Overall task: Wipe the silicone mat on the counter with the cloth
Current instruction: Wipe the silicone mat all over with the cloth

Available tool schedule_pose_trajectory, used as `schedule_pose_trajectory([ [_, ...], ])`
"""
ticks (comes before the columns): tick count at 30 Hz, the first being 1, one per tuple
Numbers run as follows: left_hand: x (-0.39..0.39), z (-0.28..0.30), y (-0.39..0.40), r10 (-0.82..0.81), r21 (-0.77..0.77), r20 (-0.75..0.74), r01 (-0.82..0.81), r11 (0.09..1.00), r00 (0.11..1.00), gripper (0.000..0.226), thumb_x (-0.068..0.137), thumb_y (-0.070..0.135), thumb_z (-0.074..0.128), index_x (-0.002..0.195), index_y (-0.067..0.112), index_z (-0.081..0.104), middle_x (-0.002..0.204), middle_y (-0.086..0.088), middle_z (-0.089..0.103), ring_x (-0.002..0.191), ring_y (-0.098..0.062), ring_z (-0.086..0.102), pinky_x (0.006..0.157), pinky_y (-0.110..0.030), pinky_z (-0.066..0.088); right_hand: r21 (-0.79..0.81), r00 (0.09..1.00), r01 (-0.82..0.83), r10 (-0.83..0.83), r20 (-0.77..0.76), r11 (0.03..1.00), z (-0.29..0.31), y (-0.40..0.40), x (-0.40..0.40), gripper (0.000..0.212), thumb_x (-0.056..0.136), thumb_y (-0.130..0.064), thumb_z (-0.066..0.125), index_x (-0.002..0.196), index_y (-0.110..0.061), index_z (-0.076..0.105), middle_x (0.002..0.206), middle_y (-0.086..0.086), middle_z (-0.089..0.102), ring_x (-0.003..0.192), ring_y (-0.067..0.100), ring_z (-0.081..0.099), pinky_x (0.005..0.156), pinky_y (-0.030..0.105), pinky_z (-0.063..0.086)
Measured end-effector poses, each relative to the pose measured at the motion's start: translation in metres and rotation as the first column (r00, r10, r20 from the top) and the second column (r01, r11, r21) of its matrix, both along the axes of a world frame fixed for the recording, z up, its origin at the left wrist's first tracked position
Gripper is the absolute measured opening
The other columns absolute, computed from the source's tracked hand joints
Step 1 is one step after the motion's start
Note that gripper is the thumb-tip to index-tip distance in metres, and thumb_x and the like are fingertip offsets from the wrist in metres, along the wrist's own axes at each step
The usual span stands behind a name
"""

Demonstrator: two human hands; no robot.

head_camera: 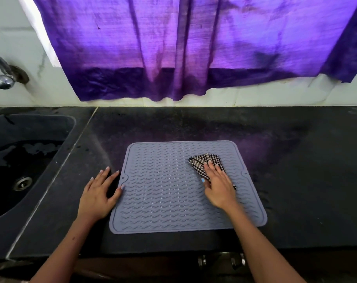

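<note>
just one mat (173,193), one cloth (202,162)

One mat (173,190), one cloth (204,160), two hands, one sink (30,129), one tap (2,76), one curtain (194,48).

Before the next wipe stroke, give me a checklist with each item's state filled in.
1. Cloth lies on the silicone mat: ok.
2. Right hand presses flat on the cloth: ok.
3. Left hand steadies the mat: ok, it rests on the counter with the thumb touching the mat's left edge.
4. Mat lies flat, no curled corner: ok.
5. Mat fully on the counter, apart from the sink: ok.
6. Cloth damp enough: cannot tell.
</note>
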State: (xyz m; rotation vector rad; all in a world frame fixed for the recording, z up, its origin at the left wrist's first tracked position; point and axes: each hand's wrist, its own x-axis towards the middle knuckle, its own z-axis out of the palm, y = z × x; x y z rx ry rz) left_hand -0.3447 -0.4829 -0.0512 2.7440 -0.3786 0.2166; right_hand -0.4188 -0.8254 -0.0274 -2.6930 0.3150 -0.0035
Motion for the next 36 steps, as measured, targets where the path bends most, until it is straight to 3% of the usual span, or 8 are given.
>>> schedule_pose_trajectory([
  [6,0.0,-0.001,0.0,0.005,0.004,0.0,-0.005,1.0,1.0,0.075,0.079,0.07,0.023,0.136,0.028,0.045,0.15,-0.005,0.034,0.14,-0.019,0.027,0.114,-0.041,0.018,0.313,0.994,0.108,-0.111,-0.011,0.944,0.018,-0.005,0.007,0.051,0.096,-0.017,0.045,0.144,-0.027,0.029,0.147,-0.006,0.036,0.135,0.022,0.036,0.111,0.037,0.029],
  [11,-0.001,0.001,0.0,0.004,0.008,-0.018,-0.004,1.0,1.0,0.077,0.078,0.071,0.021,0.136,0.027,0.045,0.15,-0.005,0.034,0.14,-0.018,0.027,0.114,-0.039,0.017,0.912,0.872,0.335,-0.446,-0.204,0.237,0.041,-0.028,0.026,0.037,0.099,-0.016,0.039,0.136,-0.011,0.044,0.131,0.011,0.055,0.11,0.025,0.055,0.098,0.038,0.046],
  [16,-0.002,0.002,0.001,0.0,0.018,-0.023,0.001,1.0,1.0,0.077,0.079,0.071,0.019,0.138,0.028,0.043,0.15,-0.004,0.033,0.141,-0.018,0.025,0.115,-0.038,0.015,0.586,0.949,0.162,-0.288,0.128,0.794,0.041,0.025,0.015,0.042,0.097,-0.016,0.044,0.139,-0.018,0.041,0.121,0.002,0.056,0.102,0.017,0.057,0.082,0.025,0.042],
  [19,0.0,0.001,0.002,-0.001,0.014,-0.013,0.001,1.0,1.0,0.076,0.079,0.071,0.02,0.137,0.028,0.044,0.15,-0.004,0.034,0.14,-0.019,0.026,0.115,-0.038,0.016,0.237,0.991,-0.102,0.077,0.112,0.966,0.01,0.064,-0.004,0.05,0.097,-0.026,0.029,0.147,-0.022,0.022,0.152,0.004,0.029,0.13,0.017,0.04,0.112,0.03,0.023],
  [22,-0.001,-0.001,0.001,0.002,0.018,-0.005,-0.002,1.0,1.0,0.075,0.079,0.07,0.021,0.137,0.028,0.044,0.15,-0.004,0.034,0.14,-0.018,0.026,0.115,-0.038,0.016,-0.1,0.982,-0.155,0.165,0.091,0.983,-0.01,0.072,-0.009,0.064,0.087,-0.035,0.011,0.149,-0.018,0.004,0.158,-0.001,-0.003,0.146,0.015,-0.004,0.112,0.023,-0.013],
  [29,0.0,-0.002,0.002,0.006,0.022,-0.003,-0.006,1.0,1.0,0.075,0.079,0.07,0.02,0.138,0.03,0.043,0.151,-0.003,0.032,0.141,-0.017,0.025,0.115,-0.037,0.014,0.264,0.99,-0.137,0.144,-0.007,0.955,0.009,0.055,0.01,0.049,0.099,-0.02,0.038,0.146,-0.024,0.026,0.156,-0.003,0.016,0.143,0.015,0.018,0.115,0.028,0.013],
  [34,-0.001,0.002,0.002,0.008,0.015,-0.02,-0.008,1.0,1.0,0.076,0.078,0.071,0.019,0.138,0.031,0.042,0.151,-0.002,0.031,0.141,-0.016,0.023,0.115,-0.036,0.013,0.949,0.926,0.253,-0.331,-0.181,0.19,0.041,0.036,0.026,0.036,0.099,-0.009,0.036,0.133,-0.008,0.046,0.133,0.013,0.053,0.113,0.023,0.053,0.091,0.03,0.046],
  [36,-0.001,0.003,0.002,0.003,0.015,-0.021,-0.003,1.0,1.0,0.076,0.078,0.072,0.018,0.138,0.03,0.042,0.151,-0.002,0.031,0.141,-0.016,0.024,0.115,-0.037,0.014,0.949,0.892,0.227,-0.438,-0.112,0.217,0.044,0.042,0.031,0.037,0.098,-0.011,0.037,0.135,-0.008,0.044,0.134,0.013,0.052,0.116,0.023,0.052,0.096,0.03,0.042],
])
